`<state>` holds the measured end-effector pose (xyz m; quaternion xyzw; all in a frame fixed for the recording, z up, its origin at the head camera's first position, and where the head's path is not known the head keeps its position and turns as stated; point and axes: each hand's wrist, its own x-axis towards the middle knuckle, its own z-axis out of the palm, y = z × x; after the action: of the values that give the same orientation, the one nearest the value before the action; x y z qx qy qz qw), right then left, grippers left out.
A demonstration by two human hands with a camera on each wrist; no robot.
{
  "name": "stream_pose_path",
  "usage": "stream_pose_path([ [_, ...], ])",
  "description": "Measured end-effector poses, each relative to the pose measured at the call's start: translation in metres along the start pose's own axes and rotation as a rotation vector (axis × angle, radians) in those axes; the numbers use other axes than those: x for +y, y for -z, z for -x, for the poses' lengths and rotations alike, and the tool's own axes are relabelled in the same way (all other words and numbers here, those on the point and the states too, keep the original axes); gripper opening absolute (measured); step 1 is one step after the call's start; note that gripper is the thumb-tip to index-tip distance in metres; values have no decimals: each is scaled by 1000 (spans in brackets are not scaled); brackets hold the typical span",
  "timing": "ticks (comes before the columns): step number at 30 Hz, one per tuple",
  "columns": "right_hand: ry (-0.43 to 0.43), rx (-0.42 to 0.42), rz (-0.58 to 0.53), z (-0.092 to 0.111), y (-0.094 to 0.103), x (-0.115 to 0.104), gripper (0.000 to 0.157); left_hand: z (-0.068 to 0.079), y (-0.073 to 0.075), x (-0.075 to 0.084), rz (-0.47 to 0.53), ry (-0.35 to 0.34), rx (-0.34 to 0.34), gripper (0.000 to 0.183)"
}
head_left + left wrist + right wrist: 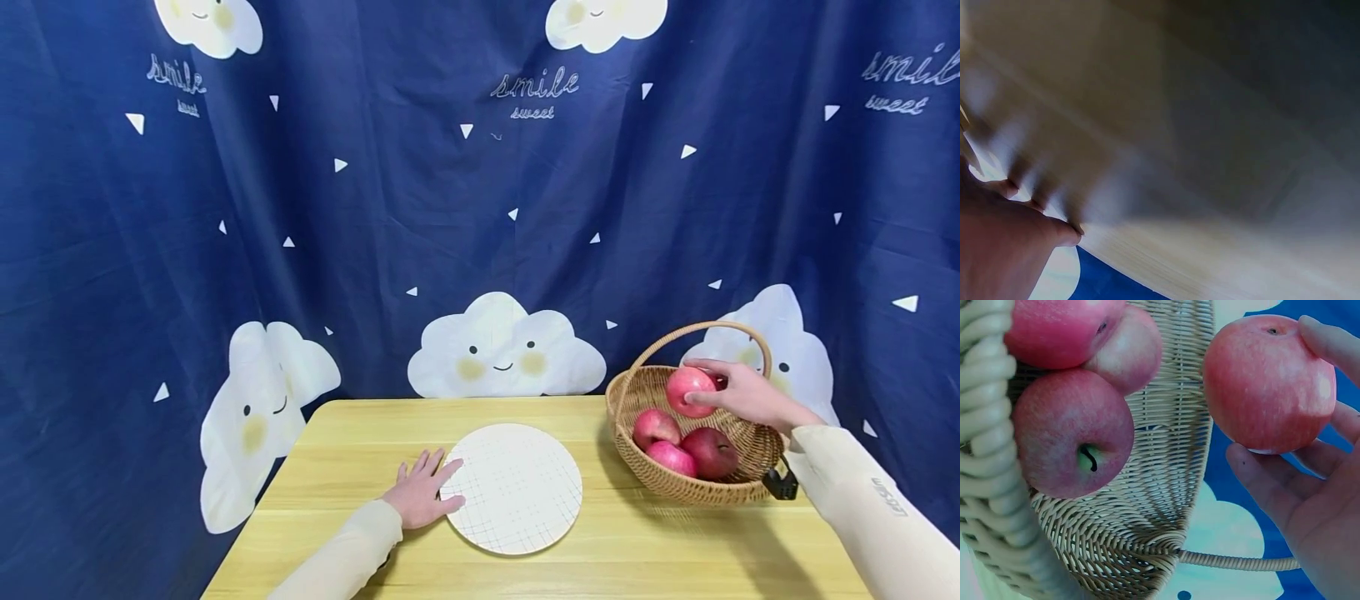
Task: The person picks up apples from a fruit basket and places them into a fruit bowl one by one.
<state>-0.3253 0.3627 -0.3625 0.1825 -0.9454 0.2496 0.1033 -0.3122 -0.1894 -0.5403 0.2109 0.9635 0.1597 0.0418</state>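
A red apple (689,392) is gripped by my right hand (746,393) over the wicker basket (701,493), under its arched handle. In the right wrist view the thumb and fingers curl around this apple (1266,387). Below it, other apples lie in the basket, one of them a dark red apple (711,452). With fingers spread, my left hand (422,493) lies by a round white plate (517,489), its thumb and forefinger over the plate's left rim. The left wrist view shows part of the left hand (1010,237) against the tabletop, dim and blurred.
Under the plate and basket is a light wooden table (330,467). A dark blue curtain (420,217) with white clouds hangs right behind its back edge. The basket's handle (667,337) arches up close around the right hand.
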Motion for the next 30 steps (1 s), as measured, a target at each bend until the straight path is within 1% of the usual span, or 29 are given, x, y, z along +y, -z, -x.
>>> stream_pose_path([
  [5, 44, 11, 10, 1, 2, -4, 64, 1, 3, 3, 3, 8, -3, 77],
  [8, 48, 19, 12, 3, 3, -7, 63, 1, 4, 3, 13, 5, -1, 76],
  [13, 49, 6, 3, 7, 3, -14, 64, 0, 2, 1, -2, -2, -9, 77],
  [19, 55, -4, 8, 11, 5, -26, 66, 0, 2, 0, 16, -8, -6, 77],
  [26, 113, 11, 22, 17, 3, -42, 63, 3, 9, 7, 9, -6, -26, 77],
  [30, 112, 5, 13, 18, 1, -49, 64, 4, 9, 8, 3, -2, -28, 76],
])
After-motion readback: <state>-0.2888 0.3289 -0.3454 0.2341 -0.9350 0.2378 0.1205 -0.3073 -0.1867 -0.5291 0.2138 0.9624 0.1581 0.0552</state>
